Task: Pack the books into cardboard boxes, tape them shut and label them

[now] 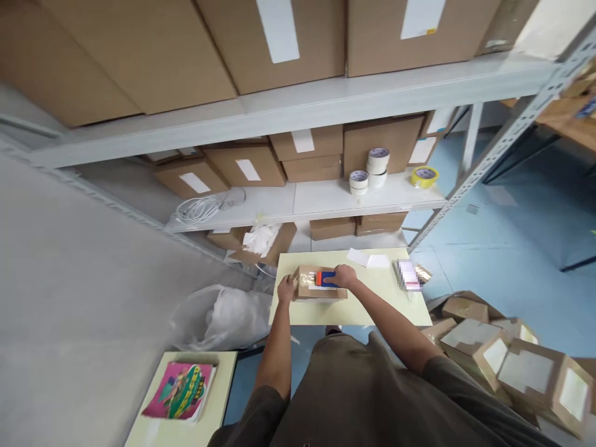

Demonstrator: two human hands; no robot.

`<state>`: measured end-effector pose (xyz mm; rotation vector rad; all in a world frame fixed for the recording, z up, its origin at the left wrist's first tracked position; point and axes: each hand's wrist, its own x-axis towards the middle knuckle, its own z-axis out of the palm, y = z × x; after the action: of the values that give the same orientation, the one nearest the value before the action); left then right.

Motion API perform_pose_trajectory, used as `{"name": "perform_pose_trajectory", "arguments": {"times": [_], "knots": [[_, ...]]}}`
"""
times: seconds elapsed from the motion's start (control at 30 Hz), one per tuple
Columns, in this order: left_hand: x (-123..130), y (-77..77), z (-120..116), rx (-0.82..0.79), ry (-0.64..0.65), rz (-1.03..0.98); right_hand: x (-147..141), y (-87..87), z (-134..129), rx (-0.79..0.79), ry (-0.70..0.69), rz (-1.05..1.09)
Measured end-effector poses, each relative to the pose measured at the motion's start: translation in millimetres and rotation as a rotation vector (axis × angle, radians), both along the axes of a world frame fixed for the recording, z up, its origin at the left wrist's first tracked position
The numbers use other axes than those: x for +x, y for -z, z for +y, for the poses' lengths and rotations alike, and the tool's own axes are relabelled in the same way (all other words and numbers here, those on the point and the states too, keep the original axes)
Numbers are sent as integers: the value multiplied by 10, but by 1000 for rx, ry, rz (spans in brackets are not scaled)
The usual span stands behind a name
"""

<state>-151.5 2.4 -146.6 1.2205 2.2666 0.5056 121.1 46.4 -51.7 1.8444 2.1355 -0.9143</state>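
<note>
A small cardboard box [333, 294] lies on the pale yellow table in front of me, with a white label and shiny clear tape on its top. At the box's left end, my left hand [285, 289] is closed on the edge. My right hand [344, 275] grips a blue hand tool with an orange end [329, 279]; its exact kind is too small to make out. That orange end lies over the box top, beside the shiny tape and the label. White paper slips [367, 258] rest on the table beyond the box.
A metal shelf [321, 112] stands ahead with boxes, white tape rolls [378, 161], a yellow tape roll [424, 177] and a coiled white cable [198, 210]. Several cartons [479, 341] are piled at right. A plastic bag [233, 316] and a side table with a magazine [181, 391] are left.
</note>
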Motion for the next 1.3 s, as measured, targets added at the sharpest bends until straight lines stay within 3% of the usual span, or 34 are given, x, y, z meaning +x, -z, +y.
{"name": "perform_pose_trajectory", "arguments": {"times": [0.1, 0.2, 0.43, 0.57, 0.67, 0.87, 0.97, 1.07, 1.17, 1.3], "knots": [[10, 7, -33, -39, -11, -133, -454, 7, 21, -3, -60, -3], [123, 107, -94, -114, -64, -157, -671, 73, 15, -13, -116, -61], [463, 288, -126, -178, -27, -156, -444, 176, 48, -47, -72, -116], [811, 305, -100, -195, 65, -111, -75, 154, 39, -66, -28, -123], [1160, 328, -102, -197, 133, -93, 451, 154, -17, -56, 14, -126], [1837, 409, -158, -152, 230, -116, 2277, 89, -405, -68, 200, -231], [2047, 449, -182, -129, 276, -103, 2935, 23, -660, -93, 289, -273], [2131, 475, -173, -122, 304, -78, 3098, 68, -775, -93, 324, -270], [2089, 497, -131, -127, 326, -98, 2991, 201, -773, -74, 360, -238], [1848, 568, -58, -119, 322, -192, 2793, 307, -745, -103, 386, -176]]}}
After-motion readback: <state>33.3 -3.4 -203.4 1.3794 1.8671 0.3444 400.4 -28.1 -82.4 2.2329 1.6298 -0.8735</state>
